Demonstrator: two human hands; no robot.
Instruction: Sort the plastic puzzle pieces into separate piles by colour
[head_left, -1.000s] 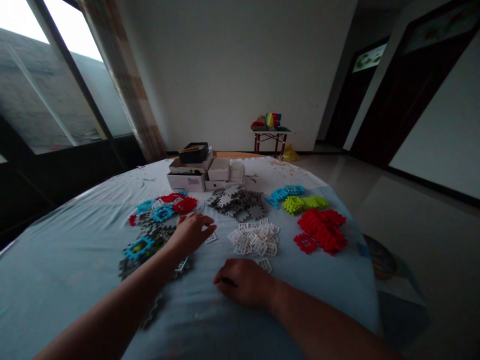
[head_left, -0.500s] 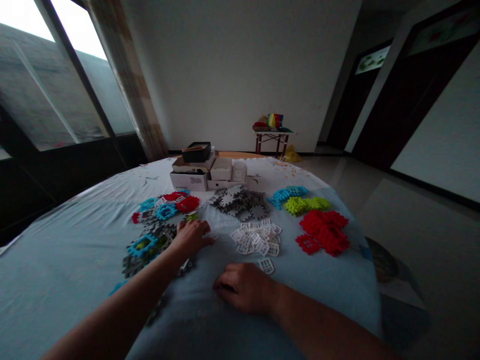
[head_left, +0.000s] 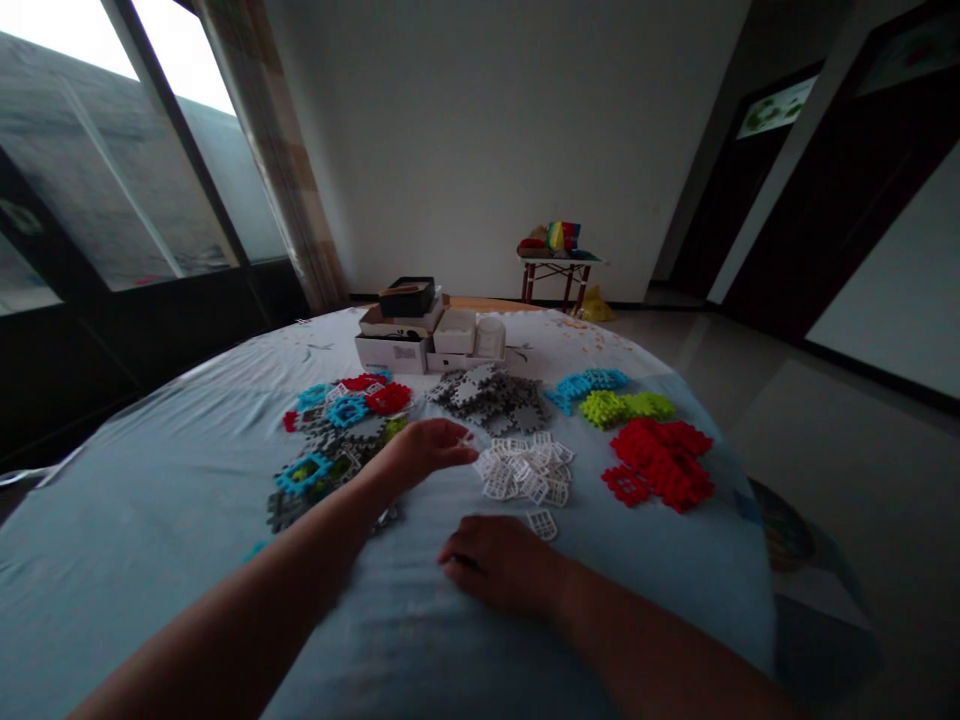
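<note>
My left hand (head_left: 429, 447) reaches over the cloth at the left side of a pile of white window-shaped pieces (head_left: 525, 468). Between its thumb and fingertips shows a small white window piece (head_left: 466, 438), partly hidden. Closer to me, my right hand (head_left: 499, 562) rests on the cloth with its fingers curled in, and no piece shows in it. Just beyond its knuckles lies a single white window piece (head_left: 542, 524). Partly behind my left forearm is a mixed heap of interlocking plastic tiles, among them a blue tile (head_left: 304, 472) and a red tile (head_left: 388, 399).
Grey tiles (head_left: 491, 400) are piled beyond the white pieces. To the right lie blue tiles (head_left: 585, 388), green tiles (head_left: 626, 407) and red tiles (head_left: 664, 462). Boxes (head_left: 394, 352) stand at the back of the round table. A small side table (head_left: 559, 262) stands by the wall.
My left hand has moved right, from the mixed heap to the edge of the white pile, with a white piece at its fingertips. My right hand stays about where it was. The view has shifted slightly.
</note>
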